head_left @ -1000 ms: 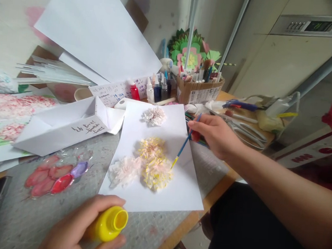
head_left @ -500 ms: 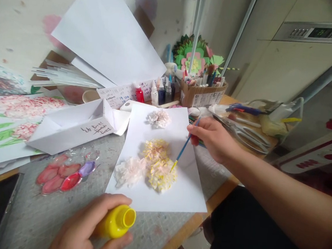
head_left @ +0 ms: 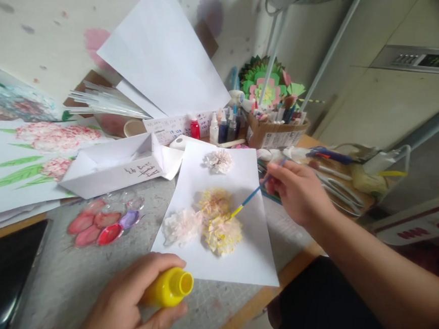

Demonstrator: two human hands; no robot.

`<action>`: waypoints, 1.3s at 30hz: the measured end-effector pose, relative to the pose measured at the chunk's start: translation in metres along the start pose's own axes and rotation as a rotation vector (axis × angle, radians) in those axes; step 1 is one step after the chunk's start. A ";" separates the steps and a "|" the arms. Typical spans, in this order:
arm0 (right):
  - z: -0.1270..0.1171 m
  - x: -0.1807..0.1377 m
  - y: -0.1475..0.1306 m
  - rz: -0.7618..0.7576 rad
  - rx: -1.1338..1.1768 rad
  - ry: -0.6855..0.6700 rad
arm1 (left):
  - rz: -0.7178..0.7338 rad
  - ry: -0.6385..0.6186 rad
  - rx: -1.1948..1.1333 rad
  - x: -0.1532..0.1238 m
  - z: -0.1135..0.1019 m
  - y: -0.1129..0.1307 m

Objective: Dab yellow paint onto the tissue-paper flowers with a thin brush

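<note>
Surroundings: a white sheet [head_left: 252, 251] lies on the grey, grid-marked tabletop [head_left: 65, 284] and carries four crumpled paper flowers. A white flower [head_left: 219, 160] sits at the far end; two yellow-tinted flowers [head_left: 223, 233] and a pale pink flower [head_left: 181, 226] are clustered nearer, touching one another. To the left are a clear plastic palette [head_left: 103, 221] with red and purple wells and a folded white paper tray [head_left: 116, 169]. Behind the sheet stand small ink bottles [head_left: 222, 126] and a cardboard box [head_left: 277, 134] of pens. Nothing lies between the brush and the flowers.

Right hand [head_left: 299, 191]: the grip pinches the upper shaft of a paintbrush [head_left: 254, 195] between thumb and fingers. The long axis runs diagonally, from the hand down-left; the yellow-loaded tip rests at the edge of the yellow flower cluster.

Left hand [head_left: 132, 302]: the grip is wrapped around a yellow bottle [head_left: 170, 287] at the near tabletop edge, just short of the sheet. The bottle is tilted, open mouth pointing right (no cap on it).

Materials: the bottle is smooth, glossy plastic; the flowers are frilled, layered paper; the brush shaft is thin and blue.
</note>
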State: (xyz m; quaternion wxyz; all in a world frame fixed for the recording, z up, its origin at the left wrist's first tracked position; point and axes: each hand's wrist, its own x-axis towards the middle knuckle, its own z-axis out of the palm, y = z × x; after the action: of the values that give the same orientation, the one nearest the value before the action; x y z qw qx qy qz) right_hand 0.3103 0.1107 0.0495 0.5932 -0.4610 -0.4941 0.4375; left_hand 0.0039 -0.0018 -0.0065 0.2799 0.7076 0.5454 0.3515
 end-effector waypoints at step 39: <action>-0.029 -0.021 -0.006 -0.054 -0.228 0.017 | -0.061 0.004 0.053 0.002 0.000 0.010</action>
State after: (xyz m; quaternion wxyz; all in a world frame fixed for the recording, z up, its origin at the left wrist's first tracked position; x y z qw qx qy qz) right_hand 0.3368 0.0854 0.0493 0.5528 -0.5156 -0.5477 0.3586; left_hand 0.0094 -0.0025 0.0015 0.2706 0.6970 0.5764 0.3297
